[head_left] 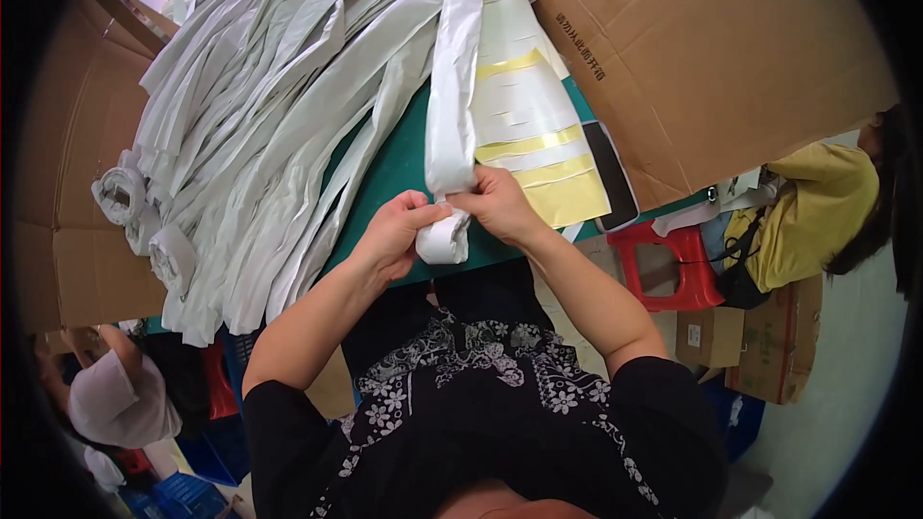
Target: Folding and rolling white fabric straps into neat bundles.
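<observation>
A long white plastic strip (452,86), folded lengthwise, runs from the far edge of the table towards me. Its near end is coiled into a small roll (442,242) at the table's front edge. My left hand (392,231) is closed on the left of the strip, just above the roll, thumb pressed inward. From the other side my right hand (500,207) pinches the same spot, its fingers partly hidden behind the plastic. To the left lies a big heap of similar white strips (279,125). Beside the strip on the right are white sheets with yellow bands (538,149).
Under everything is a green tabletop (385,197). A dark flat phone-like device (611,173) lies by the sheets. Rolled strips (171,259) rest at the heap's left. A large cardboard panel (731,58) borders the right; a red stool (663,264) and people sit beyond.
</observation>
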Demonstrator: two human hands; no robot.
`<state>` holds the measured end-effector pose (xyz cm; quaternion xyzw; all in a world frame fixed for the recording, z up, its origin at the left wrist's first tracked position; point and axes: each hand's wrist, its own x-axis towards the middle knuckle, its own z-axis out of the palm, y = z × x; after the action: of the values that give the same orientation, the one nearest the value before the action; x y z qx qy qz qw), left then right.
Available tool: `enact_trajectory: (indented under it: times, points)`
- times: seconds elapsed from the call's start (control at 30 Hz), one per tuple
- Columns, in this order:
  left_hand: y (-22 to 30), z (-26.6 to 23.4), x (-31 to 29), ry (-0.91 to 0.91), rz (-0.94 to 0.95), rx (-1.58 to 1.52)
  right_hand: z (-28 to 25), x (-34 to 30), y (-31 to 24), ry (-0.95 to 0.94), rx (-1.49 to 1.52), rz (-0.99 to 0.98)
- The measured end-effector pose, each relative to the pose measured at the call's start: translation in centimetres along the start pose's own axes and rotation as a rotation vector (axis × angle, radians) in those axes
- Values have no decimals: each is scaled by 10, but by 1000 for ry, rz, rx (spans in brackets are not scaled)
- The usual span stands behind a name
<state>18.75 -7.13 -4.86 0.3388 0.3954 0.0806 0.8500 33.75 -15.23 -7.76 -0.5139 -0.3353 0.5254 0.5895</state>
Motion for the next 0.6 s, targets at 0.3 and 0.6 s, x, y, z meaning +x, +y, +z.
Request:
enact_trajectory:
  times: [0.3, 0.6]
  points:
    - [-1, -3, 6, 81, 52, -23, -9, -20, -23, -241, -782, -316]
    - [11, -9, 3, -38, 299, -230, 7, -13, -8, 17, -353, -164]
